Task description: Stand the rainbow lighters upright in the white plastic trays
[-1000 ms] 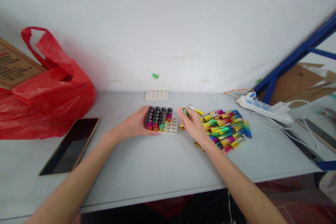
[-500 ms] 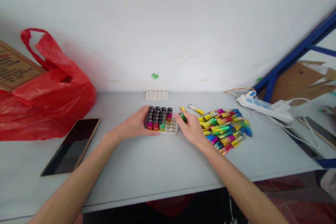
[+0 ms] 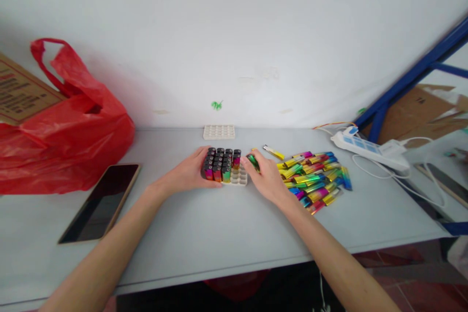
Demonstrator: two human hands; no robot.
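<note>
Far to the right of the right hand (image 3: 263, 175), "7A" or "TA" is seen on brown cardboard (image 3: 411, 112); far left of the left hand (image 3: 190, 171), printed lines (image 3: 15, 93) on a carton (image 3: 36, 100) cannot be read.

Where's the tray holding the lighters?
Head view: the tray is mid-picture on the table, between the left hand and right hand, left of the loose lighters.

Red plastic bag (image 3: 87, 146), printed cardboard box (image 3: 24, 92), dark-screened device (image 3: 100, 204), white power strip (image 3: 370, 151), blue frame (image 3: 420, 72)
</note>
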